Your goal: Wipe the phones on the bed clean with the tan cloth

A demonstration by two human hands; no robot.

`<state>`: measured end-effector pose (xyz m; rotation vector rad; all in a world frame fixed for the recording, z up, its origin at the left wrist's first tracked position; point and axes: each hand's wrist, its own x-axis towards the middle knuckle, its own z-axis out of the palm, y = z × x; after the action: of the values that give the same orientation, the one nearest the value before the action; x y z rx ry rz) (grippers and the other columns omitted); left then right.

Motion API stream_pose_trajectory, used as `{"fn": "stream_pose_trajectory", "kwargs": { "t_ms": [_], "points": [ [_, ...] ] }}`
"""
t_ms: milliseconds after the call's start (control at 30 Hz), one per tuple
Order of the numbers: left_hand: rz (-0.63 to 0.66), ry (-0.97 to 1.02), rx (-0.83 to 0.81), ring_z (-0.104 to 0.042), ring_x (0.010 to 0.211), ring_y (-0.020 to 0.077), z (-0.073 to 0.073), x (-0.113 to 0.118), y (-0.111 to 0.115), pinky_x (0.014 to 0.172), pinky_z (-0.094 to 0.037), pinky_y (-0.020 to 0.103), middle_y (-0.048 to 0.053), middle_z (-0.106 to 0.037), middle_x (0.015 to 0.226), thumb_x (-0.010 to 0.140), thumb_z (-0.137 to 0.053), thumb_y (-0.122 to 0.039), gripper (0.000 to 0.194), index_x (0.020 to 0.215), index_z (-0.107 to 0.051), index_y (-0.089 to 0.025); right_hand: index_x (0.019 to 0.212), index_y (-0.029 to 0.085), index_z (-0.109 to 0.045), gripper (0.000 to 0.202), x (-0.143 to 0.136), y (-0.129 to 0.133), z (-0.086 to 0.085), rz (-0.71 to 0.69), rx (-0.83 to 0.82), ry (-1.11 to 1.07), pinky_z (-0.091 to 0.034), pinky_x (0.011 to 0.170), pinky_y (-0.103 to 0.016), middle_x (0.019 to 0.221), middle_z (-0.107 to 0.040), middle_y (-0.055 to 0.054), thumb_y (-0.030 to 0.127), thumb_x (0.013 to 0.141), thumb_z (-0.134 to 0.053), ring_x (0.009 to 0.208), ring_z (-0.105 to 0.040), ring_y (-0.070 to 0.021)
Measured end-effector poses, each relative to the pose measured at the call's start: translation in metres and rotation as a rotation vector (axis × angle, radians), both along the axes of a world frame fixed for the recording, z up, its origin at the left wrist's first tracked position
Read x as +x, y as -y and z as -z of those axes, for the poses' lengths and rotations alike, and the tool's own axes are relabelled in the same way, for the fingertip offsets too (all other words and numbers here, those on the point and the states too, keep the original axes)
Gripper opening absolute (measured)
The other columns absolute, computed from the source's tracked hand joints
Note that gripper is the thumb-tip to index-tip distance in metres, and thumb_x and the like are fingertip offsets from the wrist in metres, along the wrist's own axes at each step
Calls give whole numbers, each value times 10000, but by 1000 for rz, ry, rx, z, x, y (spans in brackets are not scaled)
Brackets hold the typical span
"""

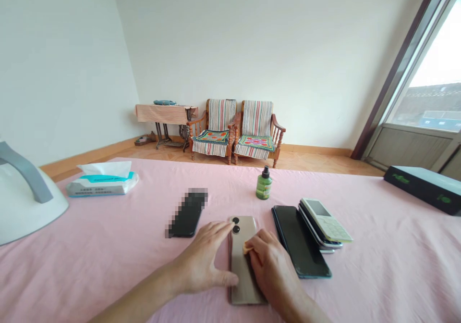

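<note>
A gold smartphone point(242, 265) lies back side up on the pink cloth, its round camera lenses at the far end. Along its left side is my left hand point(205, 258), fingers stretched toward the lenses and thumb spread apart over the lower back. My right hand point(268, 260) is closed, pressing a small yellowish cloth point(246, 247) against the phone's right side; most of that cloth is hidden by the fingers. Close by on the right lies a dark phone point(302, 239), partly over another one. Left of my hands is a black phone point(187, 217), partly pixelated.
A stack of phones topped by a white keypad phone point(326, 219) stands at right. Beyond the gold phone is a green spray bottle point(264, 187). A tissue pack point(103, 184) and white appliance point(25, 207) are at left, a black box point(421, 188) at far right.
</note>
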<state>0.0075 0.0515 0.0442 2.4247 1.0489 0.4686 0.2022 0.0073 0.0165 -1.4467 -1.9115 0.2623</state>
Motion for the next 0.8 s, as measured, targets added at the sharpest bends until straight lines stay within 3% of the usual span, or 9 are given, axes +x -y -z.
{"fn": "stream_pose_trajectory", "kwargs": {
  "t_ms": [133, 300, 467, 800],
  "points": [
    [41, -162, 15, -235, 1374, 376, 6, 3, -17, 1119, -187, 539, 245, -273, 1489, 547, -739, -645, 1154, 1432, -289, -56, 719, 175, -640, 275, -7, 3, 0, 12, 1, 175, -426, 723, -314, 806, -596, -74, 11, 839, -456, 789, -555, -202],
    [58, -204, 36, -187, 1394, 374, 15, 3, -25, 1124, -142, 557, 228, -222, 1512, 563, -671, -721, 1169, 1447, -260, -76, 706, 167, -652, 261, -7, -19, -1, -20, 37, 186, -414, 720, -290, 793, -592, -63, 11, 829, -482, 776, -536, -184],
    [41, -170, 56, -217, 1385, 380, 15, -1, -20, 1127, -131, 557, 219, -265, 1500, 572, -653, -741, 1139, 1437, -296, -92, 733, 160, -663, 268, -9, -49, -2, -25, 58, 161, -415, 725, -275, 782, -585, -52, 10, 834, -465, 770, -527, -170],
    [32, -129, 54, -263, 1363, 393, 17, -3, -18, 1109, -141, 591, 204, -316, 1484, 569, -645, -751, 1105, 1425, -337, -123, 720, 173, -650, 288, -10, -45, -4, -40, 30, 136, -427, 703, -280, 744, -576, -46, 27, 841, -433, 732, -527, -172]
  ]
}}
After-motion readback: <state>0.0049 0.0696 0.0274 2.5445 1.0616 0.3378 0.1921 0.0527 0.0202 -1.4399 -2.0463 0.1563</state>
